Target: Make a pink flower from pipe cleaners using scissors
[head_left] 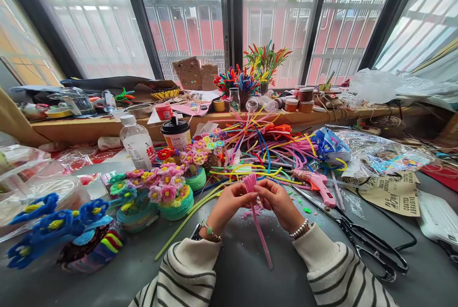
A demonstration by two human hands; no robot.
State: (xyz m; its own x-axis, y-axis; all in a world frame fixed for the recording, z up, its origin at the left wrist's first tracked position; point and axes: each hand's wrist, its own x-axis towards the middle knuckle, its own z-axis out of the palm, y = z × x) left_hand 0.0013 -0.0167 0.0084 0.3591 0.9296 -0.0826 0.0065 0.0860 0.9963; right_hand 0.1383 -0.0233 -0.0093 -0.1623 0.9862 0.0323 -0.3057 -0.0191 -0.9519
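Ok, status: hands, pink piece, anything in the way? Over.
Left hand, right hand pinching pink bunch. Stem hanging below. Nothing visibly blocking; scissors, glue gun to the right.

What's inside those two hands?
A pink fuzzy bundle, held between the left hand and right hand. Its bunched top shows above the fingers, and a long pink stem hangs below. The fingers cover the part in between, so I can't see that.

From my distant post, I see my left forearm [186, 269] and right forearm [338, 266] converge from below. The left hand [229, 203] and right hand [279, 201] stand close together, fingertips [250, 197] nearly meeting; each draws thumb and index finger into a pinch, the other fingers bent.
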